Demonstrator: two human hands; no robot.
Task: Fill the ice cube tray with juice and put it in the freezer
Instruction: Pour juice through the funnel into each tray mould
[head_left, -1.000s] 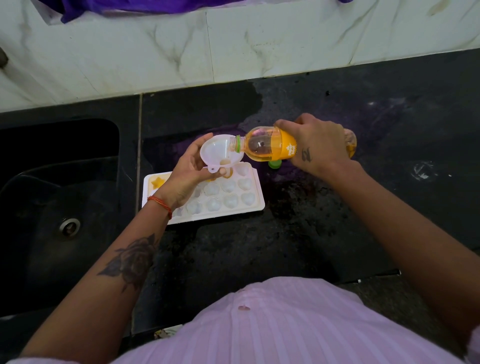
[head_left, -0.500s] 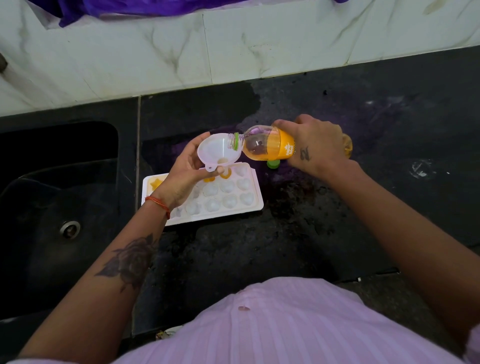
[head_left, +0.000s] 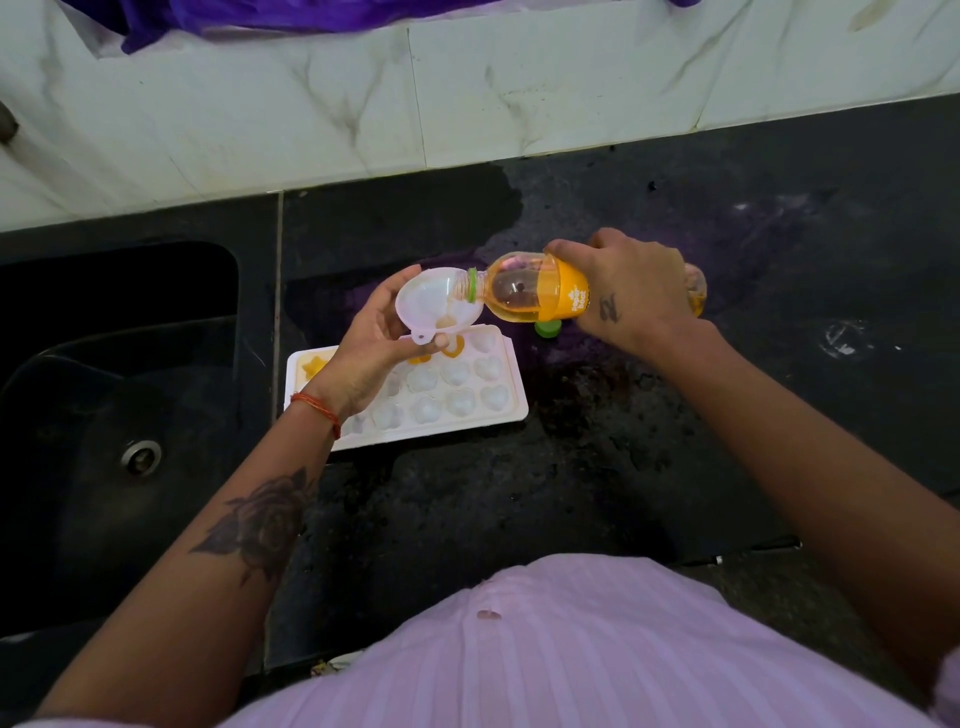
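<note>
1. Head view, centre of the frame: my left hand (head_left: 376, 340) grips a white funnel (head_left: 439, 304), fingers curled around its bowl, thumb near the small tab at its lower rim.
2. The funnel sits tilted above the far edge of the white ice cube tray (head_left: 410, 395), which lies flat on the dark table (head_left: 571, 493) just left of centre.
3. My right hand (head_left: 631, 291) is wrapped around the body of an orange juice bottle (head_left: 530, 291), holding it almost on its side, its neck with the green ring reaching into the funnel's bowl.
4. A little pale juice shows at the bottom of the funnel.
5. In the tray, a star-shaped cell at the left end holds yellow juice, and two cells on the far row beneath the funnel show orange; the remaining visible cells look white. My left wrist hides part of the tray.
6. A green cap (head_left: 548, 327) rests on the table just right of the tray, below the bottle.
7. A black sink (head_left: 104, 415) with a metal drain fills the left of the frame; white marble tiling (head_left: 467, 104) runs across the top.
</note>
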